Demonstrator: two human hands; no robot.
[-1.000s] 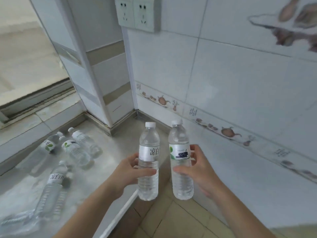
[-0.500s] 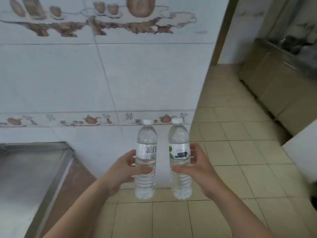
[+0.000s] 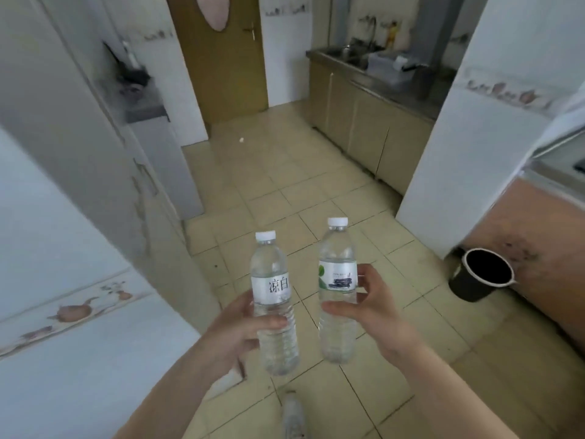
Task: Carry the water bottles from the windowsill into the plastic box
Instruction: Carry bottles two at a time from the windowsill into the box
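Left hand: the left hand (image 3: 235, 331) was wrapped round the see-through ribbed plastic water bottle with the plain white label (image 3: 274, 304), thumb across the front.
Right hand: the right hand (image 3: 368, 310) was wrapped round the see-through plastic water bottle with the green and white label (image 3: 337, 291), fingers curled behind it.
Bottles: both stood upright in the air, side by side and not touching, each with a round white cap.
Landmark: the round black bucket with a pale rim (image 3: 478, 275) sat on the floor.
Floor: the smooth beige square floor tiles (image 3: 285, 172) lay under the bottles, which were left of the bucket.
Door: the flat brown wooden door (image 3: 221, 58) stood far behind the bucket, to its left.
Cupboards: the tan cupboards with a shiny metal top (image 3: 357, 122) stood behind the bucket.
Box: I could not see it.
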